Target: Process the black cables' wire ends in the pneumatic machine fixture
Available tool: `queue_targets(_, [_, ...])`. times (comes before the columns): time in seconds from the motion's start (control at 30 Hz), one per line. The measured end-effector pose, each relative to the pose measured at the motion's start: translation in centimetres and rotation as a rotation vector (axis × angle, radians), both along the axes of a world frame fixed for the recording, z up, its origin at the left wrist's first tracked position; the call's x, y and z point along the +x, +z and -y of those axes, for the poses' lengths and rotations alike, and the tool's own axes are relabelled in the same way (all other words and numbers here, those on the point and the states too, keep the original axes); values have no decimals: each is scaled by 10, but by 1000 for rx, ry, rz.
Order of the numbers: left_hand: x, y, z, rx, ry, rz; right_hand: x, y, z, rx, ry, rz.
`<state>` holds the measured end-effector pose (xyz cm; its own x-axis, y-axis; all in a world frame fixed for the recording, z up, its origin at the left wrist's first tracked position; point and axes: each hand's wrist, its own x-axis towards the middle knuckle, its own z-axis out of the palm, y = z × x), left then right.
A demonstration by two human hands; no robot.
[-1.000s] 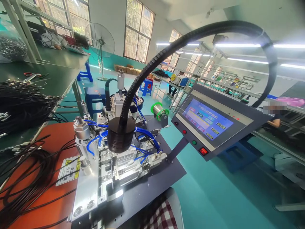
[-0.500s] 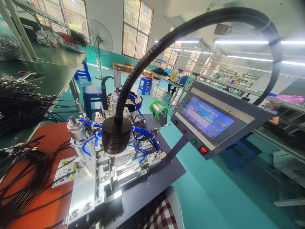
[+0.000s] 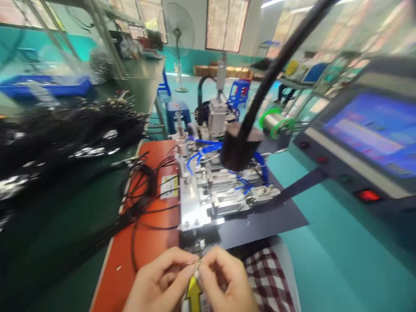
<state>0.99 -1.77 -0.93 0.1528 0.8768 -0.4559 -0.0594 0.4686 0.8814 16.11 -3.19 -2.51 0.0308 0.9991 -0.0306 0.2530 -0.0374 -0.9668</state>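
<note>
My left hand (image 3: 164, 279) and my right hand (image 3: 225, 279) are close together at the bottom middle, thumb and forefinger of each pinched. Between the fingertips shows a thin, pale wire end (image 3: 198, 262), too small and blurred to make out fully. Just beneath the hands is a yellow arrow label (image 3: 194, 292). Beyond them stands a metal bench machine (image 3: 195, 208) with blue air tubes (image 3: 211, 149). Thin black cables (image 3: 143, 195) lie coiled on the orange-red board (image 3: 152, 247) to the left, some reaching the machine.
A black gooseneck lamp (image 3: 240, 147) hangs over the machine. At right stands a control screen (image 3: 377, 125) with a lit red switch. A green-rimmed wire spool (image 3: 276, 122) sits behind. Heaped black cables (image 3: 71, 134) cover the left bench, near a blue tray (image 3: 45, 86).
My view has swung left and down, so the machine and screen sit farther right. Both hands have come into view at the bottom, pinching together.
</note>
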Motion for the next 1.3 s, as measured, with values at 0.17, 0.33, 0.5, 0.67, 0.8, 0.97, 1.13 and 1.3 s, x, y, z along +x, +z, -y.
queue_targets(0.17, [6, 24, -4, -87, -107, -48, 12, 15, -3, -160, 69, -108])
queue_targets(0.33, [6, 37, -7, -89, -135, -53, 19, 34, -14, -260, 71, -233])
queue_targets(0.5, [8, 41, -6, -84, -145, -75, 18, 40, -18, -311, 113, -345])
queue_targets(0.67, [9, 43, -6, -43, -156, -70, 18, 41, -18, -325, 125, -363])
queue_targets(0.8, [9, 43, -6, -57, -154, -65, 19, 41, -17, -350, 163, -388])
queue_targets(0.97, [9, 46, -6, -117, -139, -44, 18, 39, -16, -359, 169, -396])
queue_targets(1.13, [9, 48, -7, -124, -151, -25, 21, 36, -14, -322, 163, -361])
queue_targets(1.3, [9, 48, -7, -134, -159, -23, 23, 37, -12, -309, 168, -347])
